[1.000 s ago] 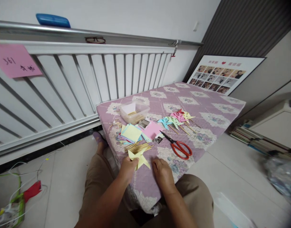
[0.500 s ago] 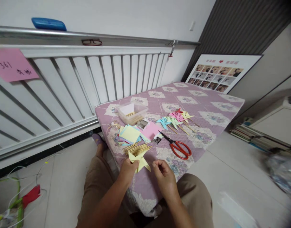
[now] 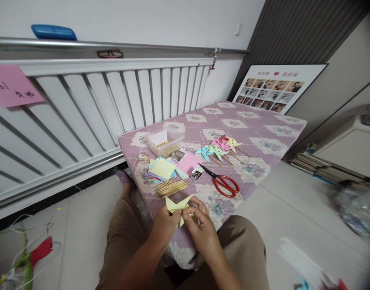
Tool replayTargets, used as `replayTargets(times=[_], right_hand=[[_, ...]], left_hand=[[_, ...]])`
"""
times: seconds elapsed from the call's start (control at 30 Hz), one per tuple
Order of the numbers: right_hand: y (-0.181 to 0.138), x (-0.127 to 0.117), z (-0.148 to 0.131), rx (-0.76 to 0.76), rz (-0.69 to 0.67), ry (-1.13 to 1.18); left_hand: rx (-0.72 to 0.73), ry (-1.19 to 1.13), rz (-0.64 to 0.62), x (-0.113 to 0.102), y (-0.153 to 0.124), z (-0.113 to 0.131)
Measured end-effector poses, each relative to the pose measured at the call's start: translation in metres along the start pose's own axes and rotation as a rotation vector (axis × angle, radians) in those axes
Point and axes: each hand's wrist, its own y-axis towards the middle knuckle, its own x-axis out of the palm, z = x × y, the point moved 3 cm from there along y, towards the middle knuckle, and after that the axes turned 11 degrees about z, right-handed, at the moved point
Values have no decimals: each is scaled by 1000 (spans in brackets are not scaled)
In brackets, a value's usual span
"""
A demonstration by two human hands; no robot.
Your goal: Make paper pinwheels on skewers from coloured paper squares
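A yellow paper pinwheel is lifted just above the near edge of the purple quilted mattress. My left hand pinches its left side and my right hand pinches its middle from the right; both hands are closed on it. Just beyond lie a bundle of wooden sticks, a stack of coloured paper squares and red-handled scissors. Several finished pinwheels on sticks lie further back.
A clear plastic box stands at the mattress's far left. A white radiator with a pink note fills the left wall. A photo board leans at the back right. Books are stacked on the floor, right.
The yellow pinwheel has been lifted off the mattress toward me. My right hand, which lay flat beside it, has come up and closed on its middle.
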Motion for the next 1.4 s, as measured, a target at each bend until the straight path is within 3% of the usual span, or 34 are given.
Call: replayTargets(times=[0.6, 0.97, 1.4], right_hand=[[-3, -12, -33, 85, -78, 143], [-1, -15, -43, 124, -142, 164], [-9, -8, -36, 406, -153, 547]], left_hand=[[16, -1, -48, -5, -29, 38], [38, 36, -57, -8, -32, 39], [79, 80, -57, -8, -37, 51]])
